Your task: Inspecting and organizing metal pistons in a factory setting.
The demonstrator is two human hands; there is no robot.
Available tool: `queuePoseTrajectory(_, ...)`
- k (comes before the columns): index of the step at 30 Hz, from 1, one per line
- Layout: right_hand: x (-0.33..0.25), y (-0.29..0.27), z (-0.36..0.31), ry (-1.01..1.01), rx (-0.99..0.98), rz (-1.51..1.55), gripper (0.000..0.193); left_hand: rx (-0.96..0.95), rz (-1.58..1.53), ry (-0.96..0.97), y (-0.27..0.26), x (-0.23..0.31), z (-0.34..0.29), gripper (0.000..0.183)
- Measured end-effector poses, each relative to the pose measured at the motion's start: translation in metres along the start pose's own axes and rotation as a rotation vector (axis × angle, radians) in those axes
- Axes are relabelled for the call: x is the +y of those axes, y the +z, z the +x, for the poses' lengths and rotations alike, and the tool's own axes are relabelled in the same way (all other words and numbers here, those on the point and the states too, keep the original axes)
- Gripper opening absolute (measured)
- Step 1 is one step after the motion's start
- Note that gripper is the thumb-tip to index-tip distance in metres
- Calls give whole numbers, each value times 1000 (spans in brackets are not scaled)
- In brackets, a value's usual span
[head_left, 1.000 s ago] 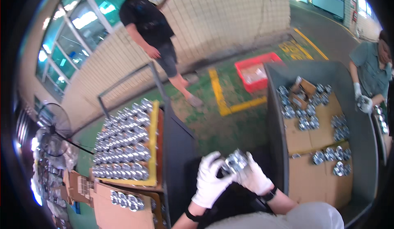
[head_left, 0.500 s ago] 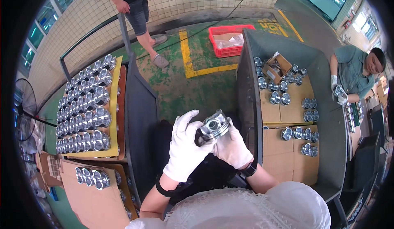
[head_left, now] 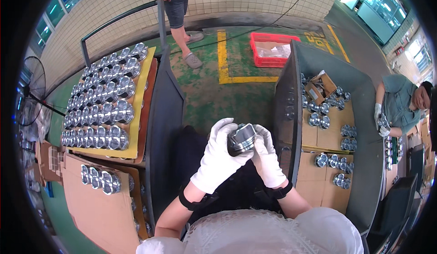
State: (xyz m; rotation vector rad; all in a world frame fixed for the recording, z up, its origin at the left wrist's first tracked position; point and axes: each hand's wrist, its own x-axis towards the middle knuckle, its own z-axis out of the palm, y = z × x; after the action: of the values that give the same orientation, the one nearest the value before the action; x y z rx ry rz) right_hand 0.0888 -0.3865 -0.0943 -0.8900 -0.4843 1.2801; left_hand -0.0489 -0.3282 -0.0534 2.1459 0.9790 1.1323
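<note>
A shiny metal piston (head_left: 242, 138) is held up in front of my body, its grooved ring end tilted toward me. Fingers of my white-gloved left hand (head_left: 219, 156) wrap around its left side, the thumb below it. From the right, my gloved right hand (head_left: 267, 157) grips the same piston with thumb and fingers. Parts of the piston are hidden behind the gloves. To my left, rows of similar pistons (head_left: 104, 113) stand on a yellow-edged sheet on a cart; three more (head_left: 101, 179) rest on cardboard below.
On my right, a grey metal bin (head_left: 371, 140) lined with cardboard (head_left: 314, 170) holds several pistons and a small open box (head_left: 320, 86). A red crate (head_left: 275, 49) sits on the green floor. One person (head_left: 177, 8) stands ahead; another (head_left: 403, 101) handles parts at right.
The piston has turned in my hands, with its ring grooves now facing me more. My right fingers have moved up around it. The whole view has shifted, with surroundings appearing further right.
</note>
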Motion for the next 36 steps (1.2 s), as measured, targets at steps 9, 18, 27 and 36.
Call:
queuePoseTrajectory(9,6,4,1,5,-6,-9,53,116,5,-53,9,-6,-5,51)
queuePoseTrajectory(18,14,-1,1,332,-296,229,58,58,-96,-97,-4,-9,-13,54)
queuePoseTrajectory(27,-10,8,-2,431,-318,530,58,66,46,5,-5,6,-4,54)
queuePoseTrajectory(36,1,4,3,187,-278,278,58,71,143,13,-1,-12,-14,57)
